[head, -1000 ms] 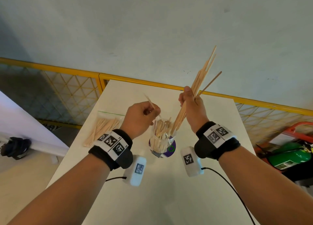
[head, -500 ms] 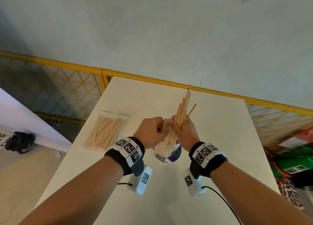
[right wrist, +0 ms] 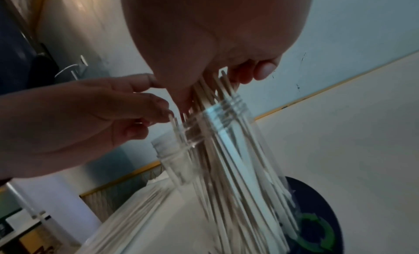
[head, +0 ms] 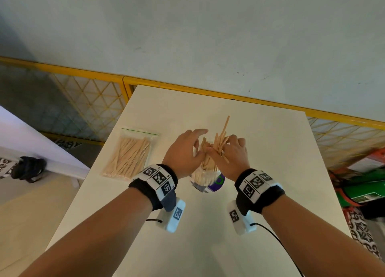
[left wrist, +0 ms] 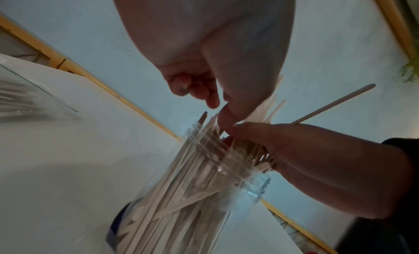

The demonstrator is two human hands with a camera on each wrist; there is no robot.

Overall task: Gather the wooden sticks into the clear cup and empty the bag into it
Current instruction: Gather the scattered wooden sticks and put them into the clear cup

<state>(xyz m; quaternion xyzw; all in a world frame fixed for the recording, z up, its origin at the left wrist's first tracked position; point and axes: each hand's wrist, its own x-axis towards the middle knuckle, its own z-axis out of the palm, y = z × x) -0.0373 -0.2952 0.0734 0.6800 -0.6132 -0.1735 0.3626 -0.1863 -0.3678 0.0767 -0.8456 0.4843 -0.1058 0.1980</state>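
The clear cup (head: pixel 205 177) stands mid-table, crowded with wooden sticks (head: pixel 208 166). My right hand (head: pixel 230 153) grips a bundle of sticks (head: pixel 221 137) whose lower ends are inside the cup; their tops fan out above my knuckles. In the right wrist view the bundle (right wrist: pixel 235 159) runs from my fingers (right wrist: pixel 260 71) down through the cup's rim (right wrist: pixel 204 118). My left hand (head: pixel 185 149) hovers at the rim's left side with fingers relaxed, fingertips touching stick tops (left wrist: pixel 205 117). The clear zip bag (head: pixel 130 153) full of sticks lies flat to the left.
The cup sits on a dark round disc (head: pixel 218 183) with a green arrow mark. The white table (head: pixel 270 151) ends at a yellow mesh fence (head: pixel 93 105) behind. A green cylinder and red items (head: pixel 366 185) lie right of the table.
My right hand has lowered the long bundle from high above into the cup. My left hand moved in to the rim and spread its fingers. The view has tilted down.
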